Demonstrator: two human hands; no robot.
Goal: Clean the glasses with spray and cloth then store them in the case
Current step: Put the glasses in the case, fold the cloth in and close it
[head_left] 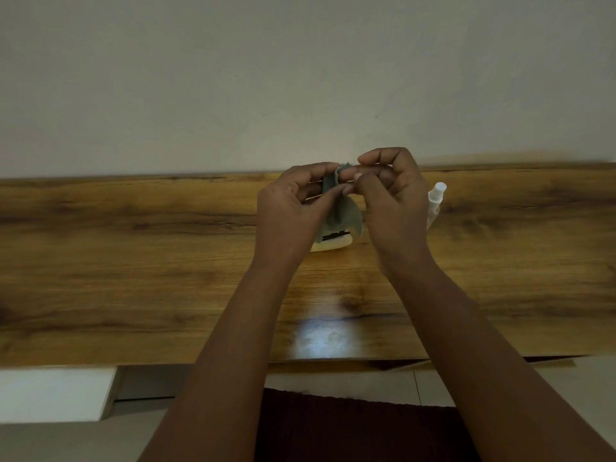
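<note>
Head view, left hand [293, 208] & right hand [393, 198] pinching grey cloth [346, 215], spray bottle [435, 201] beside, no legible writing.

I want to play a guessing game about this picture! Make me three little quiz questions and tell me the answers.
1. True or false: the spray bottle is in a hand.
2. What do the left hand and right hand pinch together? A) grey cloth B) sponge C) paper
3. What lies on the wooden table under the hands?

Key: 1. False, it sits on the table. 2. A. 3. A cream case, mostly hidden.
</note>
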